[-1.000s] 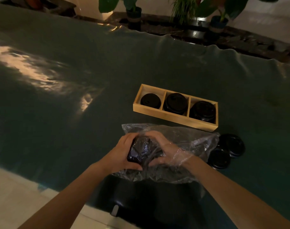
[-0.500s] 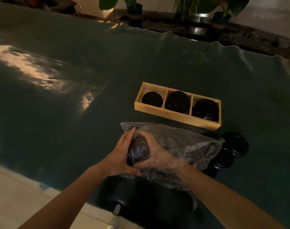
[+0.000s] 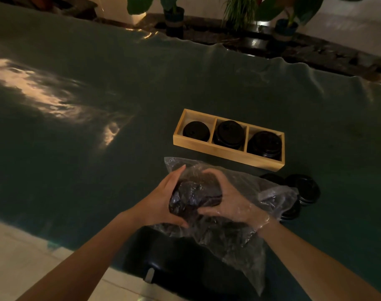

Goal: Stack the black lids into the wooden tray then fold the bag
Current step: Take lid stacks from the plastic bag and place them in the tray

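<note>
I'm gripping a stack of lids [image 3: 196, 197] with both hands: my left hand [image 3: 158, 203] is cupping it from outside the bag [image 3: 239, 231], my right hand [image 3: 230, 200] is wrapping it from inside the plastic. The tray [image 3: 220, 152] is sitting just beyond on the table [image 3: 98, 170], lids in all three compartments (dim light, counts unclear). Loose lids [image 3: 303, 189] are lying right of the bag.
</note>
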